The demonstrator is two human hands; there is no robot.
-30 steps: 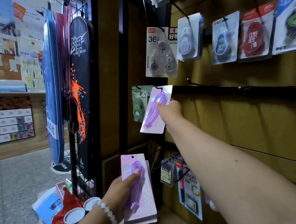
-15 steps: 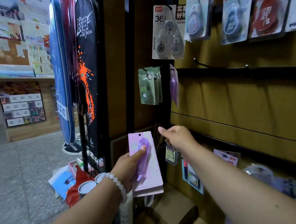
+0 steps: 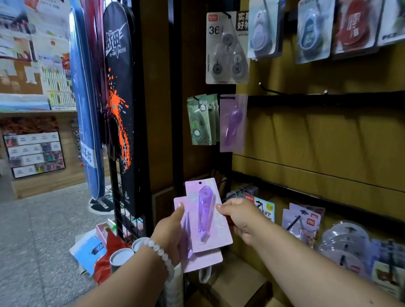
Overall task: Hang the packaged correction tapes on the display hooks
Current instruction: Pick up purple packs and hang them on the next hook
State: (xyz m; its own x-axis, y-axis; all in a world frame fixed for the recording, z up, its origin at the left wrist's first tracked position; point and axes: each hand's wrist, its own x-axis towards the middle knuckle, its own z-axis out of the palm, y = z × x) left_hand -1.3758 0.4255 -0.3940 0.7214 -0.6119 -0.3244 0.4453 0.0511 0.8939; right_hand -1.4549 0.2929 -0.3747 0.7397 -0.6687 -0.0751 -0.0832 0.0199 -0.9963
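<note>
Two hands meet low: left hand point(image 3: 169, 227) grips the purple correction-tape stack point(image 3: 198, 259), right hand point(image 3: 241, 219) pinches its top pack point(image 3: 208, 218); hanging white pack point(image 3: 227, 48) reads "36".

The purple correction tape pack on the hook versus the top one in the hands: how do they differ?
The hung purple pack dangles upright from a display hook, untouched; the top held pack is tilted, pinched by the right hand. The hung pack hangs alone beside green packs; the held one overlaps another pack gripped by the left hand. Both appear to be the same purple product.
</note>
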